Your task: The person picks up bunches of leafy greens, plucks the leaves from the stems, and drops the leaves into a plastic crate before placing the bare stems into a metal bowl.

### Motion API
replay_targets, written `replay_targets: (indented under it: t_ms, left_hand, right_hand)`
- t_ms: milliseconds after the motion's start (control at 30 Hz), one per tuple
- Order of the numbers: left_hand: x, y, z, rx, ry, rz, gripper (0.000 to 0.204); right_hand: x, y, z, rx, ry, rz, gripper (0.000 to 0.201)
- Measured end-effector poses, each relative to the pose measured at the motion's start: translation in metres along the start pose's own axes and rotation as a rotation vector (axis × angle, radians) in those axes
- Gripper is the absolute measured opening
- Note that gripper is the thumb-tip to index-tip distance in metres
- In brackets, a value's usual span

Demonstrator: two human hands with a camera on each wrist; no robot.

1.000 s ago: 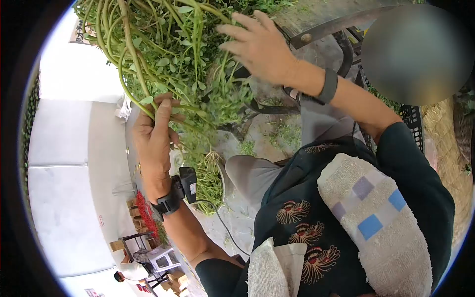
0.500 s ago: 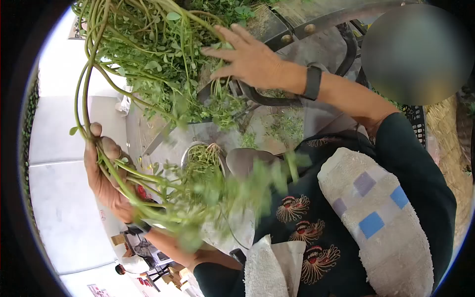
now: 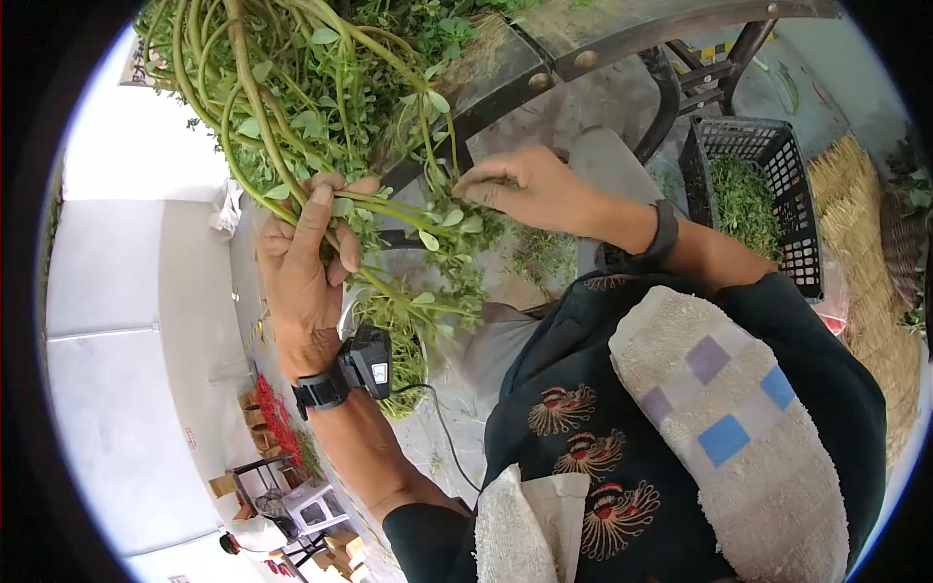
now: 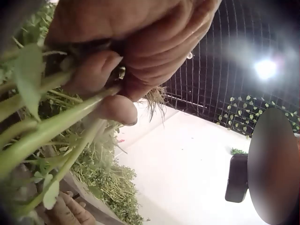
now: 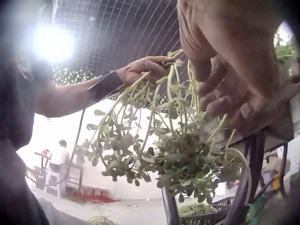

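Observation:
My left hand (image 3: 303,267) grips several thick green stems (image 3: 277,180) of a leafy plant that looks like purslane, thumb on one side and fingers curled round the other. In the left wrist view, thin roots (image 4: 154,99) stick out beyond the fingers, and small rounded leaves (image 4: 28,77) grow along the stems. My right hand (image 3: 544,194) has its thumb and fingers drawn together at the leafy shoots (image 3: 442,146). In the right wrist view its curled fingers (image 5: 220,96) are at thin stems, with leaf clusters (image 5: 183,154) hanging below.
A large heap of greens (image 3: 321,73) lies at the table's edge (image 3: 515,78). A black crate (image 3: 802,219) holds cut leaves. Beneath my left forearm stands a container of stems (image 3: 394,369). A straw mat (image 3: 855,233) is at the right; a person (image 3: 258,534) sits far off.
My left hand swings outward with stems, then comes back beside the heap. My right hand moves from spread fingers over the heap down to the leafy shoots, its fingers now drawn together.

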State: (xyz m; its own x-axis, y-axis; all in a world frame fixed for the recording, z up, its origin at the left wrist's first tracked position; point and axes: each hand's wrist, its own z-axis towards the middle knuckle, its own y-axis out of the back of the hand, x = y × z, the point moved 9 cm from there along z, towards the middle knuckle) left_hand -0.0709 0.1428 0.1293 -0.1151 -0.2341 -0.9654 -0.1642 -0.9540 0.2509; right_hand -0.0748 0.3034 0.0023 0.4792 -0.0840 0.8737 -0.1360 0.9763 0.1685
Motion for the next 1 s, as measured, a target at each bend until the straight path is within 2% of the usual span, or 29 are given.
replay_targets:
  t_ms: [133,200,233,300,333,400,467,500,633,700,733,800,833,867,933,967,1000]
  left_hand:
    - [0.002,-0.004,-0.005,-0.013,0.000,-0.039,0.023]
    - [0.004,-0.008,-0.004,-0.007,-0.008,-0.052,0.023]
    - [0.004,-0.008,-0.004,-0.008,-0.014,-0.064,0.023]
    - [0.008,-0.009,-0.004,0.004,-0.009,-0.089,0.023]
    - [0.009,-0.011,-0.003,0.021,-0.001,-0.110,0.023]
    - [0.008,-0.014,-0.004,0.021,-0.007,-0.124,0.022]
    - [0.008,-0.021,-0.006,0.022,-0.011,-0.137,0.022]
    - [0.008,-0.022,-0.006,-0.032,-0.012,-0.080,0.021]
    - [0.016,-0.020,-0.005,-0.117,0.007,0.025,0.020]
    - [0.022,-0.018,-0.005,-0.130,0.023,0.087,0.020]
    - [0.024,-0.016,-0.005,-0.147,0.041,0.151,0.020]
    - [0.022,-0.029,-0.009,-0.098,0.035,0.093,0.020]
    - [0.020,-0.036,-0.012,-0.058,0.026,0.037,0.020]
    - [0.018,-0.036,-0.015,-0.055,0.026,0.039,0.020]
    - [0.015,-0.035,-0.021,-0.046,0.039,-0.058,0.021]
    - [0.015,-0.032,-0.022,-0.049,0.041,-0.054,0.022]
    - [0.019,-0.030,-0.022,-0.051,0.051,-0.055,0.022]
  right_hand:
    - [0.000,-0.002,-0.007,0.031,-0.138,0.166,0.024]
    - [0.002,-0.011,-0.009,0.186,-0.253,0.114,0.021]
    - [0.001,-0.012,-0.007,0.187,-0.250,0.109,0.021]
    - [0.010,-0.012,0.001,0.099,-0.076,0.155,0.022]
    - [0.007,-0.015,0.005,0.099,-0.075,0.154,0.022]
    - [0.021,-0.021,0.011,0.141,0.128,0.129,0.026]
    - [0.019,-0.022,0.012,0.169,0.091,0.144,0.028]
    - [0.017,-0.024,0.013,0.201,0.054,0.158,0.029]
    - [0.012,-0.019,0.008,0.169,-0.060,0.124,0.028]
    - [0.014,0.002,0.010,-0.021,0.006,-0.103,0.025]
    - [0.014,0.005,0.012,-0.027,0.002,-0.106,0.025]
    - [0.005,0.017,0.018,-0.119,-0.144,0.087,0.021]
    - [-0.002,0.017,0.021,-0.125,-0.154,0.275,0.029]
    - [-0.014,0.020,0.024,-0.129,-0.155,0.276,0.029]
    - [-0.050,0.031,0.022,-0.301,-0.261,0.813,0.023]
    - [-0.049,0.029,0.014,-0.265,-0.469,0.877,0.019]
    - [-0.051,0.034,0.009,-0.263,-0.479,0.878,0.019]
